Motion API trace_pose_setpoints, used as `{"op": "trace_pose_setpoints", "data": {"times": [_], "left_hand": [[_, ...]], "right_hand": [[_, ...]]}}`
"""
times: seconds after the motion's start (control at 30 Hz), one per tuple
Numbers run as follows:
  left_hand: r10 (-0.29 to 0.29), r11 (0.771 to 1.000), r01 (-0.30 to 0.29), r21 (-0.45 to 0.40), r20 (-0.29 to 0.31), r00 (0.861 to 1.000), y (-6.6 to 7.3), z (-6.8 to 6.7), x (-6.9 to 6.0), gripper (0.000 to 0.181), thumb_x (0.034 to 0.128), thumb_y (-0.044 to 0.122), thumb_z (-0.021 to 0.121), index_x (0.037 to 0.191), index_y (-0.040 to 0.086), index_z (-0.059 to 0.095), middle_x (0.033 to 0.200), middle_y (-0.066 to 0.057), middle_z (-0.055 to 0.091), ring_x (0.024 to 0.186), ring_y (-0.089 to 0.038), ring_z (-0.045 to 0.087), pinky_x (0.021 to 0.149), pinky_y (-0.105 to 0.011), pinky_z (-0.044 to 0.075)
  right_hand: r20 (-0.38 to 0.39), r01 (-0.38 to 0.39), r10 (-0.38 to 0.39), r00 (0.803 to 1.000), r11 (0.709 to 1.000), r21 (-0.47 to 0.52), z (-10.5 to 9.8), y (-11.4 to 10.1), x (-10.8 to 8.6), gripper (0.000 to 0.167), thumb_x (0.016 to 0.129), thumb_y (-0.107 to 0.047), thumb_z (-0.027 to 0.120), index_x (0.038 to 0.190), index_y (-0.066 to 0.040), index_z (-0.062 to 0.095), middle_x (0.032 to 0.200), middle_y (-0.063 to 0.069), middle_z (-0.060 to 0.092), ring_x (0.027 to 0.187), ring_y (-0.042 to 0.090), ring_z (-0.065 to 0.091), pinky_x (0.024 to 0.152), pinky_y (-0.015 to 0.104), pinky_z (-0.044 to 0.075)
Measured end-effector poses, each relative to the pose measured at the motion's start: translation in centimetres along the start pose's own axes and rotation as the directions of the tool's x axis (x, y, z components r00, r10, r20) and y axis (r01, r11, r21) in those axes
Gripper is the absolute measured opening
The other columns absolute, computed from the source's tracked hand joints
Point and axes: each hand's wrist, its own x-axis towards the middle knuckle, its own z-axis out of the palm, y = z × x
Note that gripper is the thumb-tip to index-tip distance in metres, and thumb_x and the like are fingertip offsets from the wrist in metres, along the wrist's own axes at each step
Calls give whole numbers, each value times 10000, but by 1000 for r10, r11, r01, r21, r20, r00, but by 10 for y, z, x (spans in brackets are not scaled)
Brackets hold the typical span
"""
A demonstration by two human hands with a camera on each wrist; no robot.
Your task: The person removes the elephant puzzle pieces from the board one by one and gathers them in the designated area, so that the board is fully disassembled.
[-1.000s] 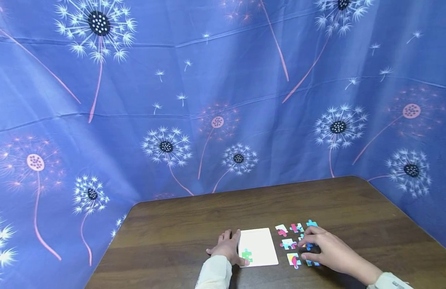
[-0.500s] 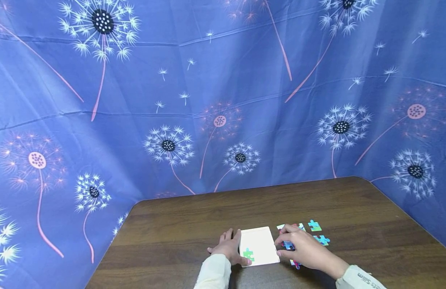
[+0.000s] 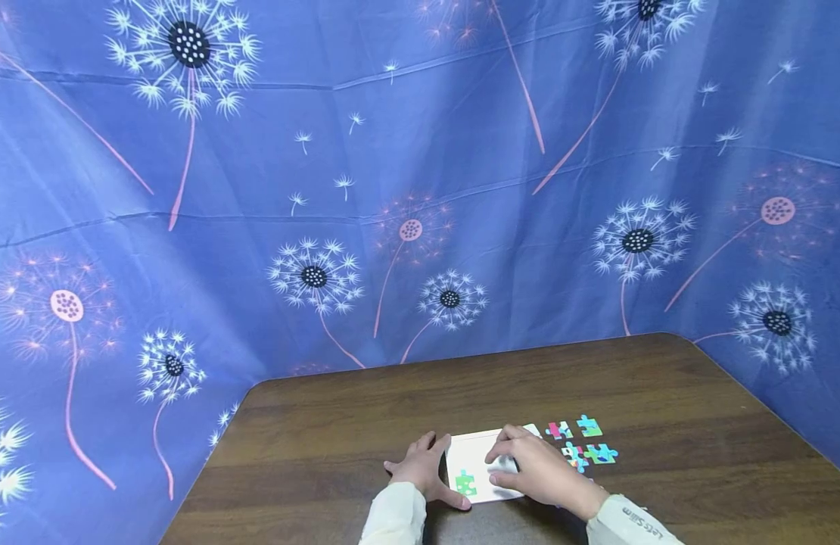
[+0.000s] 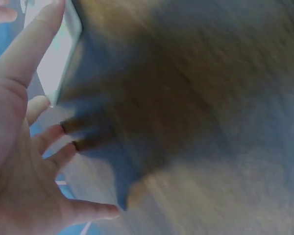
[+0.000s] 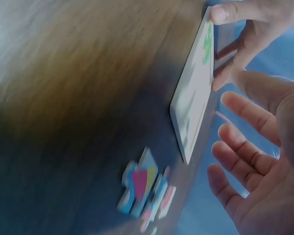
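My left hand [image 3: 420,471] lies at the left side of a white square puzzle board [image 3: 476,448], fingers spread. Its thumb touches the near left corner, and a fingertip reaches the far left corner. A green puzzle piece [image 3: 465,484] lies on the board at that near corner. Over the right half of the board is my right hand [image 3: 539,468], thumb and fingers apart and bent loosely. No puzzle piece shows between them in the right wrist view, where loose pieces [image 5: 139,182] lie past the board's edge.
Right of the board, several loose puzzle pieces lie on the brown wooden table [image 3: 365,420], among them a blue-green one [image 3: 589,425] and a red one [image 3: 559,430]. My right forearm covers part of that area. A blue dandelion-print cloth [image 3: 352,288] hangs behind.
My right hand has moved left, from over the loose pieces to over the board. My left hand stays at the board's left side, and the green piece lies where it was.
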Motion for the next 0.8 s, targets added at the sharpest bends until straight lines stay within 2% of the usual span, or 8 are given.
{"op": "trace_pose_setpoints", "data": {"times": [0.17, 0.33, 0.63, 0.8], "left_hand": [[29, 999, -28, 34, -46, 999, -7, 0, -7, 994, 636, 398, 978, 1482, 162, 513, 1535, -220, 395, 1413, -464, 362, 889, -903, 275], [33, 999, -31, 32, -50, 998, -6, -2, -9, 997, 632, 370, 981, 1485, 162, 510, 1519, -223, 415, 1398, -472, 380, 888, -896, 291], [-43, 997, 45, 63, -39, 998, 2, 0, -5, 1023, 595, 346, 999, 1481, 186, 513, 1527, -205, 419, 1408, -461, 384, 847, -887, 338], [-86, 995, 87, 47, -22, 996, 6, 1, 0, 1054, 576, 308, 1012, 1487, 174, 499, 1530, -210, 407, 1415, -468, 368, 810, -892, 349]], "right_hand": [[-20, -3, 2, 1000, 999, -33, 12, -8, 5, 217, 793, -268, 869, 973, -190, 775, 968, -119, 558, 901, 109, 563, 694, 311, 511], [-32, 2, -4, 999, 998, -62, 23, -13, 10, 232, 747, -258, 893, 934, -194, 772, 928, -117, 553, 856, 85, 548, 699, 306, 497], [-3, -12, 12, 1000, 997, -79, 33, -17, 19, 238, 733, -297, 904, 897, -189, 769, 898, -103, 547, 794, 61, 517, 646, 267, 469], [-19, 1, -3, 1000, 994, -107, 34, -16, 21, 238, 712, -278, 915, 871, -193, 760, 880, -83, 552, 782, 83, 532, 624, 265, 463]]}}
